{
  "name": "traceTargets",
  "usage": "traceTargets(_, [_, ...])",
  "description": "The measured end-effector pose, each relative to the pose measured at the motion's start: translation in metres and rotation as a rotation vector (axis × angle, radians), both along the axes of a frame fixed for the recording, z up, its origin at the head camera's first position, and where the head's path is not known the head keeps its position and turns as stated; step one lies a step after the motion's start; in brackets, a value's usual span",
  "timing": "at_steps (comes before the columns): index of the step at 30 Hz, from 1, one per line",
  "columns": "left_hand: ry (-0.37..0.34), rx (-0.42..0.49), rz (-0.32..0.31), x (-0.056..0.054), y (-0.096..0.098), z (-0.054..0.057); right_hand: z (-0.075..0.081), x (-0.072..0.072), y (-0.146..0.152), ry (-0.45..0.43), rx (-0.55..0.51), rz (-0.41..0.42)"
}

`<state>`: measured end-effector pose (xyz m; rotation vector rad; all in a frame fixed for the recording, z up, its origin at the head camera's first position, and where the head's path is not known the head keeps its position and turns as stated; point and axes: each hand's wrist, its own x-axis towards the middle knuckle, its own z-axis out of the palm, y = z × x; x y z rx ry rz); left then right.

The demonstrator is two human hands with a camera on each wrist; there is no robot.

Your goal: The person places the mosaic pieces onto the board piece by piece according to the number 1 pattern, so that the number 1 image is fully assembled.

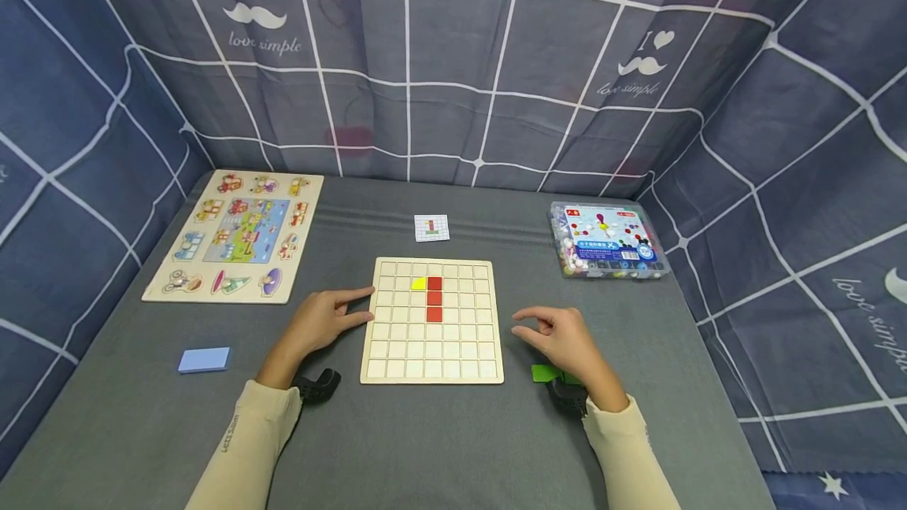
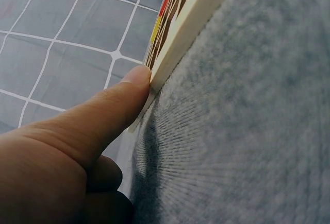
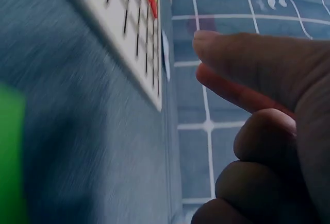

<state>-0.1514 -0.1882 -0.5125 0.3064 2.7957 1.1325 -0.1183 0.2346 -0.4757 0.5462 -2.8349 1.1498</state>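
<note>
A wooden grid board [image 1: 397,349] lies in front of me. Three red square tiles [image 1: 434,298] form a column on it, with a yellow tile [image 1: 419,283] left of the top one. My left hand [image 1: 319,321] touches the board's left edge with thumb and index finger; the left wrist view shows the thumb [image 2: 111,108] against the rim. Apart from the board's right side hovers my right hand [image 1: 560,341], nothing between its extended thumb and index finger, the other fingers curled. Green tiles [image 1: 544,373] lie by the right wrist, partly hidden.
Behind the board lies a small card [image 1: 431,228] with a printed coloured grid pattern. A wooden picture puzzle [image 1: 191,238] is at the left, with a light blue block [image 1: 204,360] nearer me. A clear plastic box of small parts [image 1: 608,241] stands at back right.
</note>
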Motion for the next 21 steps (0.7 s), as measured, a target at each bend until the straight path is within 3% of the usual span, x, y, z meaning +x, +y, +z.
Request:
traceTargets(9, [-0.005, 0.002, 0.008, -0.001, -0.001, 0.0, -0.005, 0.024, 0.037, -0.051, 0.03, -0.075])
traceTargets(21, [0.0, 0.006, -0.001, -0.001, -0.001, -0.002, -0.019, 0.049, 0.064, -0.124, 0.041, -0.123])
